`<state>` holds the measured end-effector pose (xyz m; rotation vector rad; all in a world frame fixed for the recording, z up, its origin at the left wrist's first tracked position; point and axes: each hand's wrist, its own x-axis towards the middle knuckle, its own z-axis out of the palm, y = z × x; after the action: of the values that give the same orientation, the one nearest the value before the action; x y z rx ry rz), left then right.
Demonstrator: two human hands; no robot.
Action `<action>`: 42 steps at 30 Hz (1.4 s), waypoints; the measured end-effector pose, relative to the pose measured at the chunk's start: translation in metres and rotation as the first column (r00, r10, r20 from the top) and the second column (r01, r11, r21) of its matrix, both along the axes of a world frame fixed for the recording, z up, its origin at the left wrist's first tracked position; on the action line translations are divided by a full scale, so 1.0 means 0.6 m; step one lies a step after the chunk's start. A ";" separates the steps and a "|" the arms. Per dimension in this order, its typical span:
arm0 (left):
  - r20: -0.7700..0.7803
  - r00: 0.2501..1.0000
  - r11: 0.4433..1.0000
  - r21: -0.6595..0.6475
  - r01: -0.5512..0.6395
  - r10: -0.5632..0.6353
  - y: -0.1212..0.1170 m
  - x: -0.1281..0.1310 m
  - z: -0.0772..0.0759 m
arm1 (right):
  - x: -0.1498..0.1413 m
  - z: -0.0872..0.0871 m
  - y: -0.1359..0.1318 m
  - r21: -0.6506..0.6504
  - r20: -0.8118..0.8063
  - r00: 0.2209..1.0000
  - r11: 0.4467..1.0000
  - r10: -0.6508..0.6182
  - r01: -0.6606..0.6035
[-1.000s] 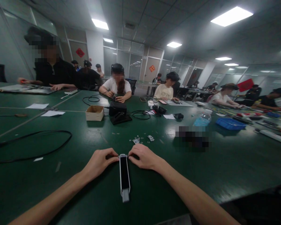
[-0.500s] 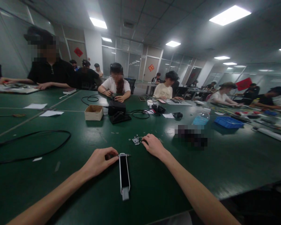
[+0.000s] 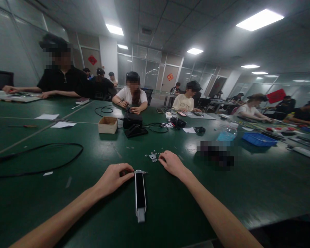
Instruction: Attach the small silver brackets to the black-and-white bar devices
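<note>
A long black and silver bar-shaped device [image 3: 140, 193] lies lengthwise on the green table [image 3: 170, 213] in front of me. My left hand [image 3: 113, 178] pinches its far end, fingers curled against the left side. My right hand [image 3: 172, 164] rests further out, fingers bent down onto a scatter of small metal parts [image 3: 153, 156], beside a little silver bracket. Whether it holds one of them is hidden.
A black cable loop [image 3: 41, 158] lies at left. Beyond are a cardboard box [image 3: 107, 124], a black unit [image 3: 132, 121] with cables, a water bottle [image 3: 226, 133] and a blue tray [image 3: 258, 138]. Several people sit working round the far side.
My right hand has left the bar's far end and reached forward to the small metal parts. My left hand has stayed on the bar.
</note>
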<state>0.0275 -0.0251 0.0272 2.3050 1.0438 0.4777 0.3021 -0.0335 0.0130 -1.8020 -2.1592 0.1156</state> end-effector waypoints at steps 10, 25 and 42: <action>-0.030 0.999 0.999 0.033 -0.020 0.021 -0.001 0.001 -0.001 | -0.018 0.015 -0.010 -0.144 -0.134 0.989 0.989 -0.063 0.043; 0.173 0.968 0.915 0.390 0.101 -0.181 -0.009 0.005 -0.032 | -0.105 0.009 -0.057 0.258 -0.436 0.786 0.898 0.438 -0.357; 0.133 0.966 0.829 0.548 0.113 -0.219 -0.009 0.004 -0.035 | -0.113 0.007 -0.066 0.207 -0.548 0.724 0.906 0.420 -0.369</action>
<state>0.0300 -0.0304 0.0064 2.7316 0.6552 1.0052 0.2343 -0.0733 0.0173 -1.0268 -1.9944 0.5903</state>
